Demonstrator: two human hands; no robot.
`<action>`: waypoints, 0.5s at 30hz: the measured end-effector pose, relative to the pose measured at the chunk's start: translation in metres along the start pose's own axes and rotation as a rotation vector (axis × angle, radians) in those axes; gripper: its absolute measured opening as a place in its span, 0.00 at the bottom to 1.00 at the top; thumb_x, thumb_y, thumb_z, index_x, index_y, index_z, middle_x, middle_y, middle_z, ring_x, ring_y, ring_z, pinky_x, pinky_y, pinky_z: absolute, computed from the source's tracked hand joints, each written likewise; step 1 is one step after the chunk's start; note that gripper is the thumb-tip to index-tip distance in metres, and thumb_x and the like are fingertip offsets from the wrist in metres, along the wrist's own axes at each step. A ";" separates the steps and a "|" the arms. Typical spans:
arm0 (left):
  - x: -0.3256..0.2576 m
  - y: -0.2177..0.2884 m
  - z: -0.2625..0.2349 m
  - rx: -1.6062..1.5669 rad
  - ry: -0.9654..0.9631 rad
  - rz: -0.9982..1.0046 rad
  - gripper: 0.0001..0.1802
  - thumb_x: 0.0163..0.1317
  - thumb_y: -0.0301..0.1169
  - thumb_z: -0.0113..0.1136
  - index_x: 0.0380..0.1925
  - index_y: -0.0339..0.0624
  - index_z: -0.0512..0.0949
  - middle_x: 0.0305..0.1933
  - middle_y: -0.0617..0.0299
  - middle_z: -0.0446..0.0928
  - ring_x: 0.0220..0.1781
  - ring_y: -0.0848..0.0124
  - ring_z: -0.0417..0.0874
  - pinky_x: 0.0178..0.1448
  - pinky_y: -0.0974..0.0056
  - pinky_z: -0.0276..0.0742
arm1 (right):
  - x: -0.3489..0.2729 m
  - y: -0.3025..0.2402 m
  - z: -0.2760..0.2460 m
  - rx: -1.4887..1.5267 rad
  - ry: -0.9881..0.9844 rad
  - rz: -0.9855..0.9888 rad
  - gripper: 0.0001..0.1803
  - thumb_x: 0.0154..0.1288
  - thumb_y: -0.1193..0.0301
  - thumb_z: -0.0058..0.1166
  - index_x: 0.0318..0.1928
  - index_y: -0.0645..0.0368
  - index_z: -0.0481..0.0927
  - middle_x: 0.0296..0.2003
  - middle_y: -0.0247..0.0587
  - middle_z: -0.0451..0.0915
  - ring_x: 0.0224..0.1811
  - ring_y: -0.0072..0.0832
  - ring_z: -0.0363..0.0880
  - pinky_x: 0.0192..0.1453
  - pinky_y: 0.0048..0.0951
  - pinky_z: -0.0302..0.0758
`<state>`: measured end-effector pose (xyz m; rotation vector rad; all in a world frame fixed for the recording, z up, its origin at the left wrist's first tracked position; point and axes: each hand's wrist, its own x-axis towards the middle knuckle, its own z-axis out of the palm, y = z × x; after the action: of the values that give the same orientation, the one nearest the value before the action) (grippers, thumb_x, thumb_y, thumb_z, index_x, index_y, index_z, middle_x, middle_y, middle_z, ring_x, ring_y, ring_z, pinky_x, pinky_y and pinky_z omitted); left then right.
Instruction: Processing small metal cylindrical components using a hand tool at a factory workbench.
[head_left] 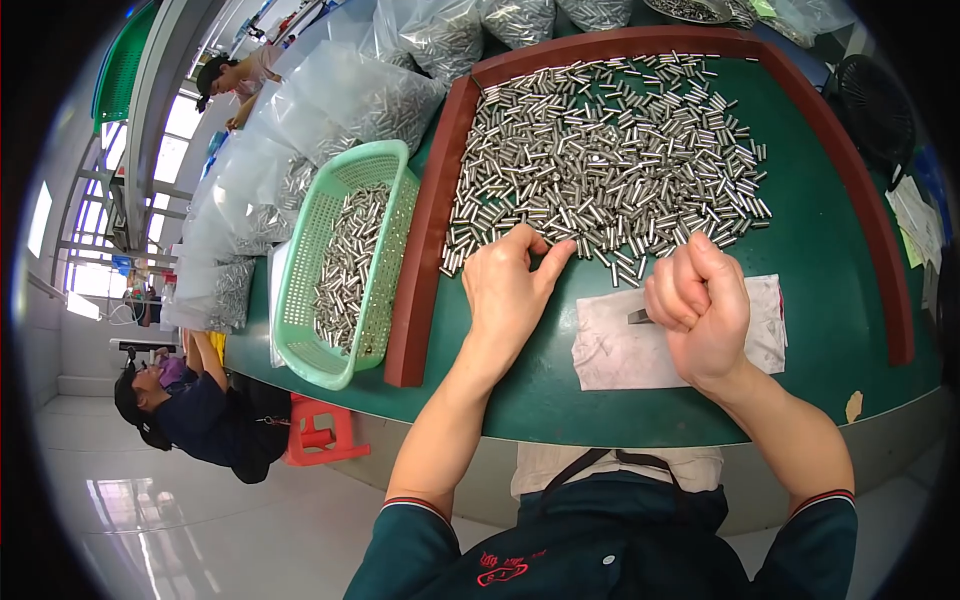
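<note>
Many short, shiny metal pins [610,150] lie in a broad spread on the green tabletop. At the near left edge of this spread is my left hand [508,285], its fingers curled and its thumb stretched toward the pins; whatever it may hold is hidden. My right hand [705,315] is closed above a folded white cloth [610,360] with grey smudges. A short, flat-looking metal piece [639,316] pokes out of the left side of this fist; the rest is covered by the fingers.
Dark red rails [425,270] border the pins at left, back and right. Left of them stands a light green perforated basket [300,300] with more pins. Clear bags [390,95] of metal parts line the back left. A black fan [872,110] is at right; two people work leftward.
</note>
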<state>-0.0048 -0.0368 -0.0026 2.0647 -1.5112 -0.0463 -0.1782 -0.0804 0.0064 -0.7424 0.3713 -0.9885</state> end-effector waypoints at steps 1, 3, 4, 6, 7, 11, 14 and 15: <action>0.001 -0.001 0.000 0.063 0.007 0.002 0.15 0.44 0.38 0.64 0.17 0.38 0.74 0.09 0.61 0.67 0.12 0.65 0.69 0.19 0.62 0.64 | 0.000 0.000 0.000 0.006 0.007 -0.001 0.24 0.65 0.64 0.32 0.10 0.52 0.52 0.06 0.28 0.52 0.11 0.16 0.45 0.15 0.21 0.45; 0.001 -0.003 0.001 0.126 0.015 0.008 0.14 0.45 0.38 0.64 0.17 0.39 0.73 0.09 0.60 0.68 0.12 0.64 0.71 0.19 0.61 0.64 | 0.000 0.000 0.000 0.005 -0.003 -0.005 0.24 0.65 0.64 0.32 0.10 0.52 0.52 0.06 0.28 0.52 0.11 0.16 0.45 0.15 0.20 0.45; 0.000 -0.005 0.000 0.093 0.011 -0.005 0.13 0.45 0.36 0.63 0.17 0.39 0.73 0.09 0.60 0.68 0.13 0.63 0.71 0.19 0.61 0.65 | 0.000 0.000 0.000 0.004 -0.012 -0.008 0.24 0.65 0.64 0.32 0.10 0.52 0.52 0.06 0.28 0.52 0.11 0.16 0.45 0.15 0.20 0.45; -0.001 -0.005 0.000 0.042 -0.018 -0.058 0.10 0.46 0.32 0.61 0.18 0.38 0.73 0.09 0.60 0.68 0.13 0.63 0.71 0.20 0.60 0.65 | 0.000 0.000 0.000 0.000 -0.007 -0.008 0.24 0.65 0.64 0.32 0.10 0.52 0.52 0.06 0.28 0.52 0.11 0.16 0.45 0.15 0.20 0.45; -0.001 -0.005 0.000 0.040 -0.019 -0.058 0.10 0.46 0.32 0.61 0.18 0.38 0.73 0.09 0.60 0.68 0.13 0.63 0.71 0.20 0.60 0.65 | 0.000 0.000 0.000 -0.002 -0.004 -0.007 0.24 0.65 0.65 0.32 0.10 0.52 0.52 0.06 0.28 0.52 0.11 0.16 0.45 0.15 0.20 0.45; -0.001 -0.006 -0.005 -0.040 -0.020 -0.032 0.07 0.45 0.28 0.59 0.18 0.37 0.73 0.09 0.61 0.67 0.11 0.68 0.69 0.19 0.64 0.64 | 0.000 -0.001 0.001 0.000 -0.007 -0.004 0.24 0.65 0.65 0.32 0.10 0.53 0.52 0.06 0.29 0.52 0.11 0.16 0.45 0.15 0.20 0.45; 0.000 -0.011 -0.014 -0.611 -0.178 -0.246 0.04 0.49 0.26 0.56 0.22 0.37 0.73 0.17 0.65 0.72 0.17 0.82 0.67 0.21 0.74 0.62 | 0.000 0.000 0.001 0.003 -0.001 -0.007 0.24 0.65 0.65 0.32 0.10 0.53 0.52 0.06 0.29 0.52 0.10 0.16 0.45 0.15 0.21 0.45; 0.000 -0.010 -0.020 -0.841 -0.262 -0.319 0.03 0.51 0.26 0.56 0.25 0.38 0.73 0.20 0.66 0.74 0.20 0.84 0.67 0.22 0.76 0.61 | 0.000 0.001 0.000 0.012 -0.002 -0.003 0.24 0.65 0.65 0.32 0.10 0.53 0.52 0.06 0.29 0.52 0.10 0.16 0.45 0.15 0.21 0.45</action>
<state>0.0108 -0.0269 0.0095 1.5946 -1.0058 -0.9359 -0.1777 -0.0806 0.0057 -0.7330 0.3621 -0.9921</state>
